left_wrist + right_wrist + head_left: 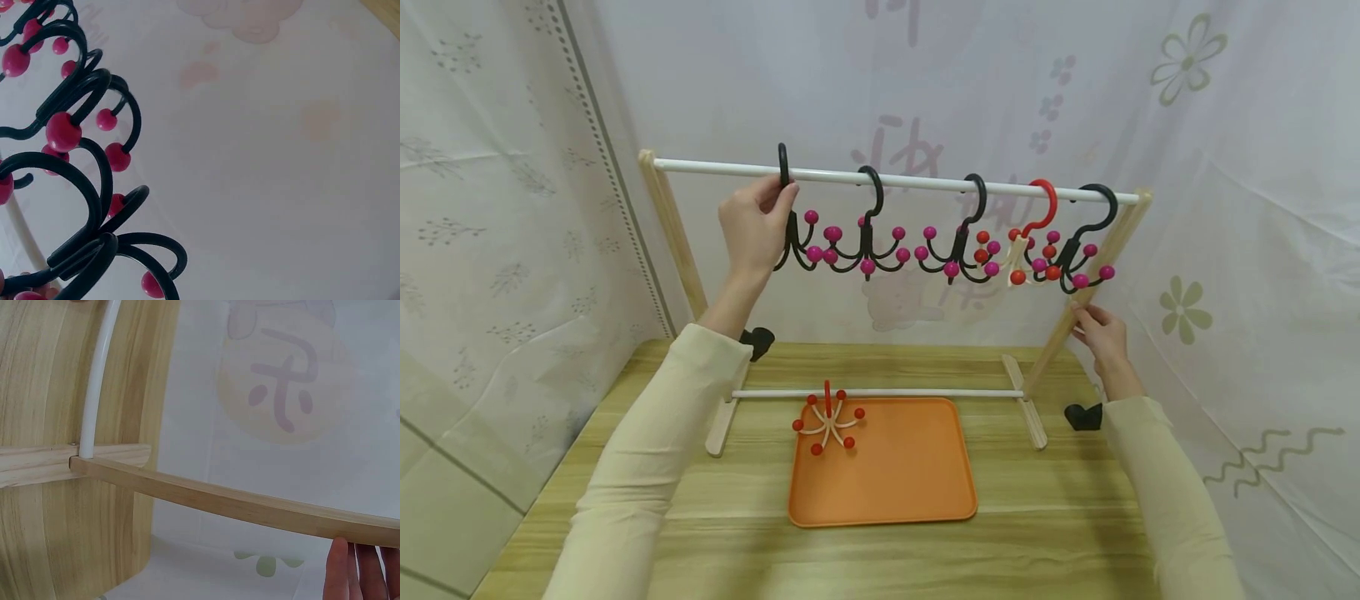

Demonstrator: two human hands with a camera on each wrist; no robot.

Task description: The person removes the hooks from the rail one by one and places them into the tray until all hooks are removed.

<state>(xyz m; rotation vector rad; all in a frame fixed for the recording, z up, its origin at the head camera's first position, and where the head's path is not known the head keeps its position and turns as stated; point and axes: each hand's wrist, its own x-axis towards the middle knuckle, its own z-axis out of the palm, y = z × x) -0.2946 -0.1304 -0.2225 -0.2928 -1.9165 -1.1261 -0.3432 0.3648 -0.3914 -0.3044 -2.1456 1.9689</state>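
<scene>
My left hand point(756, 225) pinches the black hook point(783, 162) of a multi-arm hanger with pink ball tips, at the left part of the rack's white top rod point(722, 168). The hook stands edge-on at the rod; whether it bears on it I cannot tell. In the left wrist view that hanger's black arms point(94, 206) fill the lower left. My right hand point(1103, 337) holds the rack's right wooden post point(1052, 350) by its edge; in the right wrist view its fingers point(338, 569) meet the post, the thumb's place unclear.
Along the rod hang black hangers point(867, 242) with pink balls and a cream one with a red hook point(1045, 200). An orange tray point(895, 467) on the wooden table bears another cream, red-balled hanger point(829, 421). A white lower bar point(925, 392) crosses behind.
</scene>
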